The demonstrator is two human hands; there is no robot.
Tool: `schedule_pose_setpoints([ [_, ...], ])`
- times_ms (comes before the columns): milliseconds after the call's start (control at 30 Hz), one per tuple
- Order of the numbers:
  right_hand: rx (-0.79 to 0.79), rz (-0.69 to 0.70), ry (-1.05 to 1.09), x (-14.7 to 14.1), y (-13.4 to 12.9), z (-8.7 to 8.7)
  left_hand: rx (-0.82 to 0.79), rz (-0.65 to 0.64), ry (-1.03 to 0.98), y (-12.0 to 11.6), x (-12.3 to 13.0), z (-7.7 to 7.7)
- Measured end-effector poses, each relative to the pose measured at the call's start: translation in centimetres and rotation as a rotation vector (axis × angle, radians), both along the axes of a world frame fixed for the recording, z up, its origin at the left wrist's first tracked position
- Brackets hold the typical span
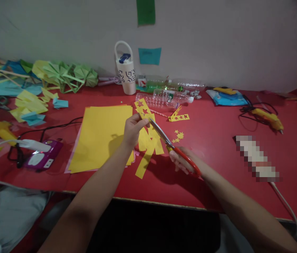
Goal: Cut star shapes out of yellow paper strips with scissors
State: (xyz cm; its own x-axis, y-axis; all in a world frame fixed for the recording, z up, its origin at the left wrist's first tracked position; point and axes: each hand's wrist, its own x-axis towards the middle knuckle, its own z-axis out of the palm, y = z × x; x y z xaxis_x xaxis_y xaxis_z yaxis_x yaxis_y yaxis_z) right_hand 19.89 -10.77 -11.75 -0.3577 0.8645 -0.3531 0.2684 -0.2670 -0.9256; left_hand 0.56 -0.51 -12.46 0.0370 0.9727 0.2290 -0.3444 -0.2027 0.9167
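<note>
A yellow paper strip with star-shaped holes (140, 104) is pinched in my left hand (133, 130). My right hand (181, 160) grips red-handled scissors (187, 161), whose blades point up and left and reach the paper by my left fingertips. Beneath lie several plain yellow paper strips (145, 163). Small cut-out yellow stars (179, 136) sit in a little group to the right of the blades. Behind them rests another folded strip with star holes (181, 117). Left of my left hand is a stack of yellow paper sheets (103, 137), with pink sheets showing under its edges.
Clear plastic bottles (164, 98) and a white tumbler (127, 75) stand or lie near the wall. Folded paper shapes (66, 75) fill the back left. A purple power box (43, 154) with cables is at left, a yellow glue gun (268, 118) and a blurred-out device (256, 158) at right.
</note>
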Motion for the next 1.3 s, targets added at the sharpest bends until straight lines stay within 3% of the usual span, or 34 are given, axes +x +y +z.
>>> schedule_pose_setpoints([
  [1300,0.032,-0.030,0.031,-0.13,0.04,-0.26,0.065,0.018,0.103,-0.86,0.48,0.70],
])
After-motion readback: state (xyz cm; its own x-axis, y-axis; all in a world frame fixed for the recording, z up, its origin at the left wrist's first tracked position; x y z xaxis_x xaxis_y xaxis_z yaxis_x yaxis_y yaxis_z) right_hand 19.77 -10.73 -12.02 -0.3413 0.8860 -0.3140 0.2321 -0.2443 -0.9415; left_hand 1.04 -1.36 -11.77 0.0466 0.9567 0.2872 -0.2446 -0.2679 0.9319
